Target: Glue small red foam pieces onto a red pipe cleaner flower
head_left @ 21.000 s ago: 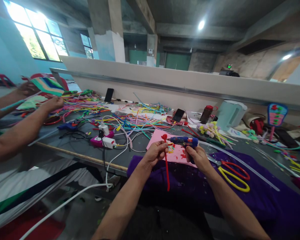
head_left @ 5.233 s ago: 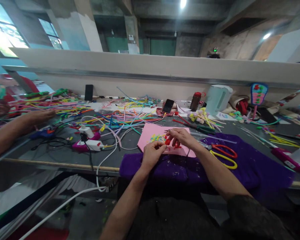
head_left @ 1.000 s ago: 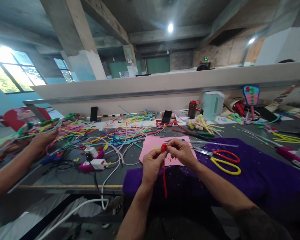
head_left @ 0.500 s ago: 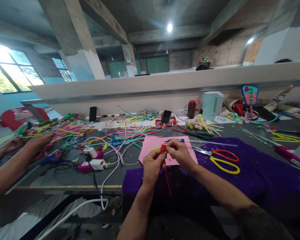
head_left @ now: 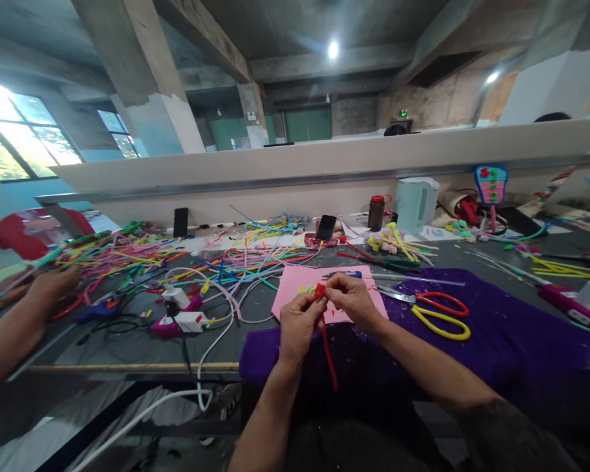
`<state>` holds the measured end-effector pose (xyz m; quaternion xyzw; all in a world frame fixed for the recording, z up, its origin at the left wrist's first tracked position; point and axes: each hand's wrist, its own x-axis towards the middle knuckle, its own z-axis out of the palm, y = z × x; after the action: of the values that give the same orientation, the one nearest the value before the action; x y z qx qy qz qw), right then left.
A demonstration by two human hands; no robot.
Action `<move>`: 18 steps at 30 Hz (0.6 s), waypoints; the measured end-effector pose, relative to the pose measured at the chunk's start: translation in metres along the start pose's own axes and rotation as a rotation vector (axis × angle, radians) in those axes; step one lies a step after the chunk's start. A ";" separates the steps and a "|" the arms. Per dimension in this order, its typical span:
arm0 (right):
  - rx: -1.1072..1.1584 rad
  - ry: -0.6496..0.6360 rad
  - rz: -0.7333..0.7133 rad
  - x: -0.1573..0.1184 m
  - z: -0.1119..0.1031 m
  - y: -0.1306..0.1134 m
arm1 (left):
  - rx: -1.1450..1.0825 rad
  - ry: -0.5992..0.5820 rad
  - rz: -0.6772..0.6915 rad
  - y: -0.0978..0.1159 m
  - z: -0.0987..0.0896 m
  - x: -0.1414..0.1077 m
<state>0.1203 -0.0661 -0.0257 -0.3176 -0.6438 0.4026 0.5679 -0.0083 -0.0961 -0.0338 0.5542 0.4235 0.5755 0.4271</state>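
A small red fuzzy piece [head_left: 320,290] is pinched between my left hand [head_left: 297,324] and my right hand [head_left: 354,300], over a pink sheet [head_left: 288,288]. From my left hand a red stem [head_left: 329,354] hangs down over the purple cloth [head_left: 506,321]. The fingertips of my right hand press together against the piece's right side. Small red and yellow-green bits lie on the sheet. Behind my right hand is a blue pen [head_left: 345,275]. Scissors with one red and one yellow handle [head_left: 442,322] rest on the cloth to the right.
Colourful stems [head_left: 122,255] spread over the table's left and middle. Power strips [head_left: 179,321] and cables lie left of my hands. Farther back are a phone [head_left: 326,228], a brown bottle [head_left: 376,213] and a pale kettle [head_left: 415,204]. Another person's hands [head_left: 56,286] work at far left.
The other person's hands at far left have drawn back leftward among the stems. My own hands keep nearly the same pinch on the red piece.
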 end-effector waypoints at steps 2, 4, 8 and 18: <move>0.003 -0.008 -0.007 0.000 0.000 0.000 | 0.009 -0.010 0.011 0.000 0.000 0.000; 0.010 -0.015 -0.013 0.000 -0.001 0.000 | 0.016 -0.013 0.014 -0.001 -0.001 0.000; 0.027 -0.021 -0.022 0.001 0.000 0.004 | 0.030 -0.018 0.000 -0.001 -0.002 0.001; 0.085 -0.019 0.014 0.001 0.001 0.008 | 0.021 -0.030 0.004 -0.001 -0.004 0.005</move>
<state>0.1185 -0.0616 -0.0319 -0.2937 -0.6291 0.4368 0.5720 -0.0126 -0.0913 -0.0337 0.5681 0.4219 0.5635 0.4263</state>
